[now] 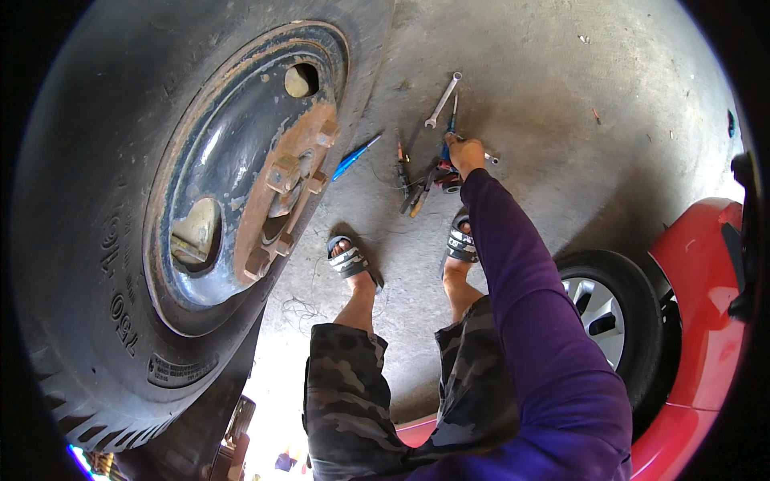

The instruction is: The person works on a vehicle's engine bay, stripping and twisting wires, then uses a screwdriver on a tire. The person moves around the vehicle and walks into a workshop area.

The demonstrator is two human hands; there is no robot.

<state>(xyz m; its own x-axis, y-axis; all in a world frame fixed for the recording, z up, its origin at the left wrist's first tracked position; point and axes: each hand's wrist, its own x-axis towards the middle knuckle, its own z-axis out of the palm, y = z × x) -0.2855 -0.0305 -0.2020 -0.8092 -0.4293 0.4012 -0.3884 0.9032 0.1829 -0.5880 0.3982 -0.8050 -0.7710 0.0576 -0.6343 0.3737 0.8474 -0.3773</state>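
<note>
My right hand (467, 154), in a purple sleeve, reaches down to a cluster of tools on the concrete floor. Its fingers are closed at a blue-handled screwdriver (451, 126), whose thin metal shaft points away from me. Just beyond lies a silver combination wrench (443, 100). Under and beside the hand are a roll of tape (451, 187), a tool with an orange-yellow handle (417, 207) and other dark-handled tools, partly hidden. A blue pen-like tool (355, 158) rests apart, to the left. My left hand is out of the picture.
A huge black tire (88, 240) with a rusty bolted hub (281, 200) stands close on the left. To the right is a red car (698, 321) with its wheel (609, 313). Thin wire (301, 311) lies near my sandalled feet.
</note>
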